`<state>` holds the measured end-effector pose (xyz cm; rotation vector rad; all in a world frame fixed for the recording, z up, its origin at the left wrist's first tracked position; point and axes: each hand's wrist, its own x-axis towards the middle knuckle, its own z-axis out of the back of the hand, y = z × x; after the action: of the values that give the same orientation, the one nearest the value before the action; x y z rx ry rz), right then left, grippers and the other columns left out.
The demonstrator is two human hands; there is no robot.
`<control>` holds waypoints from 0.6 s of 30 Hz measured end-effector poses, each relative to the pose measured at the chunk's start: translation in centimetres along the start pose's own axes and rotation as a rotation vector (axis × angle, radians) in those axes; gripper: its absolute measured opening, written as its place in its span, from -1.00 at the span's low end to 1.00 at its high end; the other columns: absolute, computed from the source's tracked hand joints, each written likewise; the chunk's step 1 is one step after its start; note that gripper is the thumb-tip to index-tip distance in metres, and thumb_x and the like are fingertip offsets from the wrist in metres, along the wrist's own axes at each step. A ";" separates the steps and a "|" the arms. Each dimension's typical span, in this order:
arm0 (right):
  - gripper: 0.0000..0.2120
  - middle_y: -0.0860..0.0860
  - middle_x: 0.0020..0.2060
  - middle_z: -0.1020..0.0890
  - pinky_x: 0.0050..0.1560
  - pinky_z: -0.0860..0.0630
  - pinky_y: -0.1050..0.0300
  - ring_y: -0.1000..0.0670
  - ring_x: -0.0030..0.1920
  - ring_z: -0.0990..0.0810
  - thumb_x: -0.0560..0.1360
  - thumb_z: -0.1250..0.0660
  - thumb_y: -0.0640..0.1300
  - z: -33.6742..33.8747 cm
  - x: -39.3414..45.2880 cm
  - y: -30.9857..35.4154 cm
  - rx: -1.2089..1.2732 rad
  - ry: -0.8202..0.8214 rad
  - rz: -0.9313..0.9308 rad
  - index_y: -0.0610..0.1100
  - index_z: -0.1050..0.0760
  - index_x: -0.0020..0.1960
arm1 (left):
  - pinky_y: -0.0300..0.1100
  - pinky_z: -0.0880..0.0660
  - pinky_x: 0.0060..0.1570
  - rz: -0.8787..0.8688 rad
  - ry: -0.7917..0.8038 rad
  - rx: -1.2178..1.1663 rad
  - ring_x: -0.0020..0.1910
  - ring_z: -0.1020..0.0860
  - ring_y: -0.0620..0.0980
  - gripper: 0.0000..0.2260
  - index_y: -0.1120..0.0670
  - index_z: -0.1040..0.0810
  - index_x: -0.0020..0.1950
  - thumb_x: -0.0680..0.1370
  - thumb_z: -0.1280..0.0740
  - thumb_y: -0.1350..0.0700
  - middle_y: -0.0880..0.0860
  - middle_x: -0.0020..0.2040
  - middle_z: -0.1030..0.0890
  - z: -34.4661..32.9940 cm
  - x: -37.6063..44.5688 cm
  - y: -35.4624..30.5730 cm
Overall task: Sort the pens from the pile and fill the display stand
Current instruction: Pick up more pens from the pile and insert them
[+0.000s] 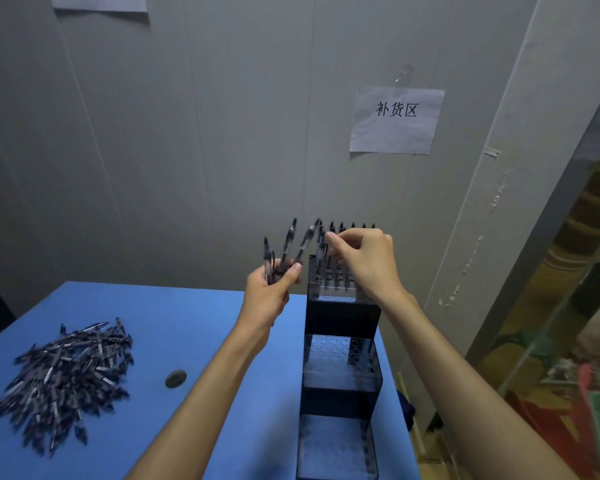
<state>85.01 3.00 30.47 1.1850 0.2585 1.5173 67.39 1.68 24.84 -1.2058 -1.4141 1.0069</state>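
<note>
Blue table (187, 323) carries the tiered display stand (340, 362), its top tier part-filled, lower tiers apparently bare. The pile (66, 379) lies well apart at left. The left hand (269, 292) grips a fanned bunch of pens (288, 251); the bunch could slip. The right hand (364, 261) pinches one pen (323, 244) over the top holes; a tilted entry could jam or knock neighbours.

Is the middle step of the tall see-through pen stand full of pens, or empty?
Empty, as far as shows. The middle step of the tall clear plastic display stand shows only bare round holes, while dark pens stand upright in its top step.
</note>
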 end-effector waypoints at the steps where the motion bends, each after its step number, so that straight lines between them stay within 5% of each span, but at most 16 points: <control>1: -0.77 0.08 -0.35 -0.70 -0.06 -0.67 0.03 0.13 -0.28 -0.69 0.53 -0.43 0.06 0.3 -0.1 0.4 0.057 0.014 -0.022 -0.09 -0.72 -0.13 | -0.31 -0.25 -0.48 -0.003 -0.010 0.008 -0.47 -0.33 -0.13 -0.90 0.08 -0.64 0.03 0.57 -0.46 0.09 -0.05 -0.30 -0.59 -0.3 0.0 -0.1; 10: -0.84 -0.09 -0.28 -0.73 -0.09 -0.69 -0.05 -0.08 -0.23 -0.74 0.51 -0.48 -0.10 0.9 -0.6 0.6 0.400 0.096 -0.189 -0.21 -0.70 -0.08 | -0.44 -0.38 -0.41 -0.032 -0.018 0.125 -0.47 -0.47 -0.29 -0.85 0.03 -0.63 0.07 0.53 -0.51 0.09 -0.13 -0.27 -0.61 -1.9 -0.3 -0.2; 18: -0.89 -0.14 -0.24 -0.72 -0.09 -0.68 0.02 -0.09 -0.22 -0.74 0.58 -0.37 -0.24 1.6 0.7 -0.4 0.482 -0.071 -0.256 -0.25 -0.66 -0.03 | -0.21 -0.19 -0.47 0.023 -0.048 0.130 -0.45 -0.27 -0.13 -0.83 0.01 -0.58 0.10 0.71 -0.20 0.06 -0.01 -0.24 -0.53 -0.4 0.6 0.6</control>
<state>86.59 3.00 31.29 1.5116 0.7305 1.2180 67.91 2.37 24.42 -1.1114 -1.3522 1.1328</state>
